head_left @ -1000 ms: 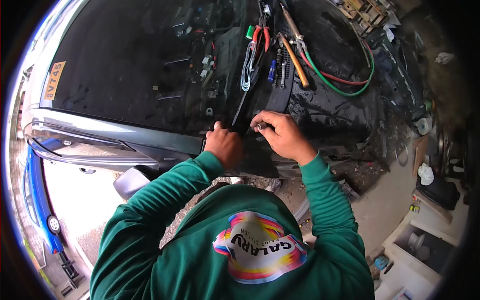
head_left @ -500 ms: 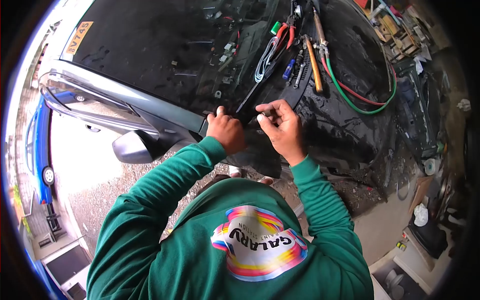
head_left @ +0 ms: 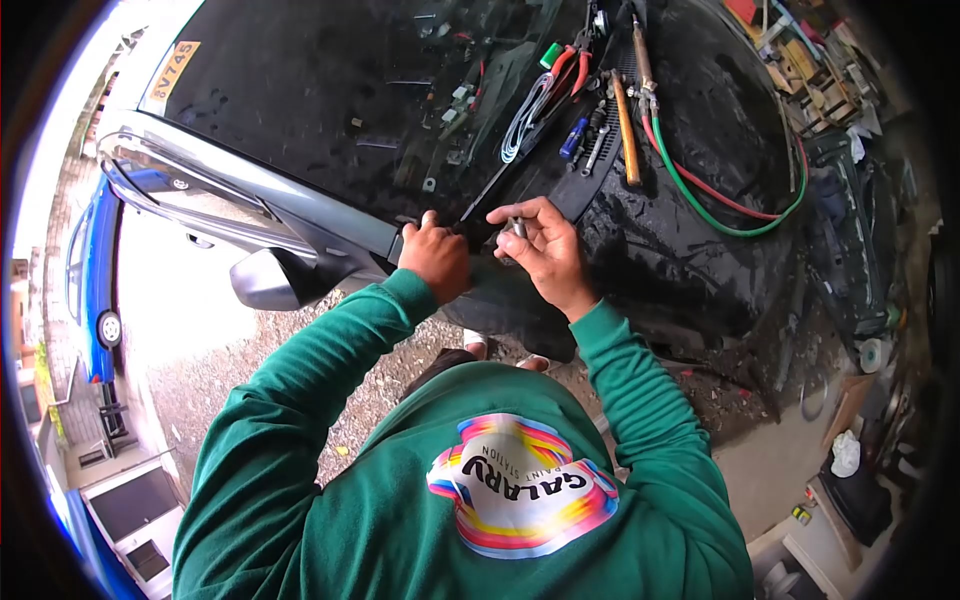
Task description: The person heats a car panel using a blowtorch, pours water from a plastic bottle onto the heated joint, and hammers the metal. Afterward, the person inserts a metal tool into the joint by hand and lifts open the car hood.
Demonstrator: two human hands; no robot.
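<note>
My left hand (head_left: 435, 260) is closed at the lower corner of the dusty windshield (head_left: 300, 90), beside the base of the pillar. Its fingers curl out of sight, so what they grip is hidden. Just to the right, my right hand (head_left: 552, 258) pinches a small grey metal piece (head_left: 517, 228) between thumb and fingers, above the fender edge. The piece is too small to name surely. A thin black wiper arm (head_left: 487, 194) runs up the glass from between the two hands.
On the cowl lie a hammer (head_left: 626, 130), a blue-handled screwdriver (head_left: 573, 138), red-handled pliers (head_left: 582, 70) and coiled wire (head_left: 522, 125). A torch (head_left: 641, 55) with red and green hoses (head_left: 725, 226) rests on the hood. The side mirror (head_left: 272, 279) juts out left.
Both hands sit slightly further left in the view. My right hand has turned, and the metal piece in its fingers shows more clearly. My left hand stays closed at the windshield corner.
</note>
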